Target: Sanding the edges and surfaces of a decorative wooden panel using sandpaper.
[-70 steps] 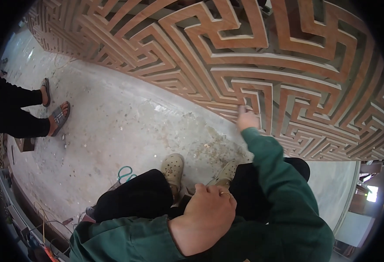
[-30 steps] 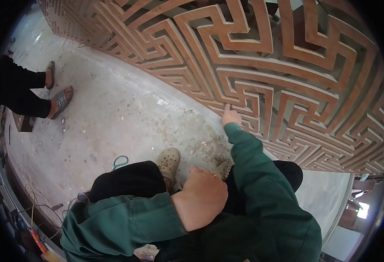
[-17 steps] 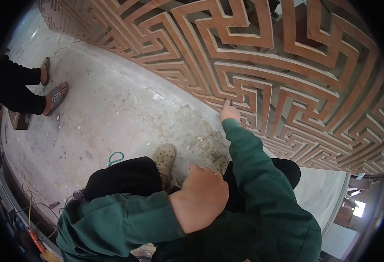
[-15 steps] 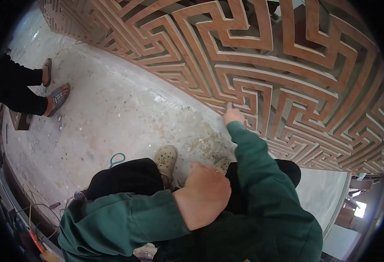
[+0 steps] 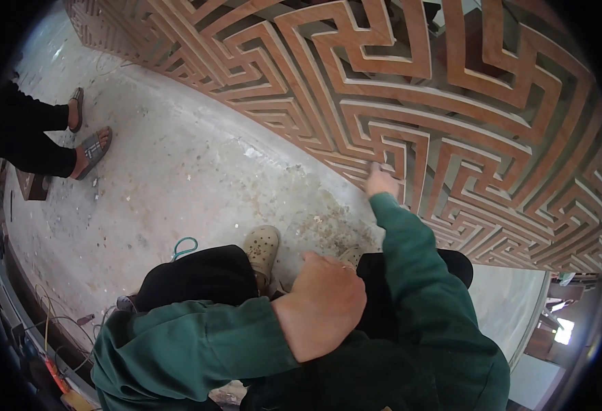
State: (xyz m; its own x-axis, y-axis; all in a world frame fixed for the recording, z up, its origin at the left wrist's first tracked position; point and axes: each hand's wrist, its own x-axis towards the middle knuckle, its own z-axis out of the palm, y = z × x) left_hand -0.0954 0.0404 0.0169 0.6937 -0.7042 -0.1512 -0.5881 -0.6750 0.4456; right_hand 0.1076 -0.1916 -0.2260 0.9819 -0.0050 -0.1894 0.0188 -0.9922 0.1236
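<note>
A large wooden lattice panel [image 5: 376,85], cut in a maze-like pattern with reddish-brown faces and pale edges, leans across the top and right. At its lower strips, my right hand [image 5: 383,182] is closed, fingertips bent against the lattice. Anything small between those fingers is hidden. My left hand [image 5: 323,305] hangs closed in front of my knees, its back turned up and a ring on one finger. The curled fingers are out of sight beneath it, so what they hold, if anything, does not show. That hand is apart from the panel.
To the left stands another person in black trousers and slide sandals [image 5: 94,152], beside a brown box [image 5: 32,185]. A teal loop [image 5: 185,246] lies near my left knee. Cables [image 5: 56,322] and tools crowd the lower left. Debris [image 5: 328,222] speckles the concrete floor.
My right hand has shifted a little to the right along the panel's lower strips, its forearm following. An extended finger is now bent. The left hand stays nearly in place.
</note>
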